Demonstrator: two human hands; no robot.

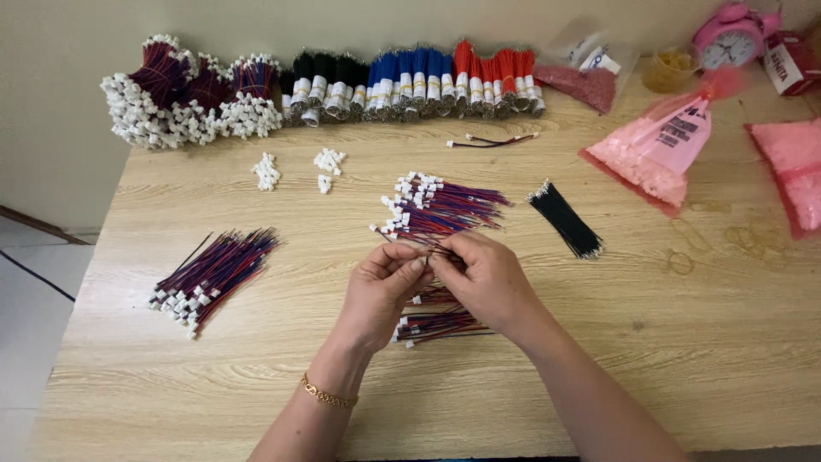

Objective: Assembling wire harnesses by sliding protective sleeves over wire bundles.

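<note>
From the head view, my left hand (382,287) and my right hand (486,278) meet over the middle of the wooden table (256,376), fingertips pinched together. Between them I hold a thin wire lead (428,251); my fingers are closed tight on it, and most of it is hidden by them, so I cannot tell how much of it I grip. A gold bracelet (327,395) sits on my left wrist.

Just beyond my hands lies a fanned pile of red-and-blue leads with white plugs (436,208). Under my hands lies a smaller bunch of the same leads (438,323). To my left, well apart, is another heap of finished leads (214,275). To my right lies a bundle of black wires (566,219).

Along the far edge stand banded bundles of black, blue and red wire (419,84). Loose white connectors (268,172) lie near them, pink bags (654,152) to the right, and a pink alarm clock (729,36) in the corner.
</note>
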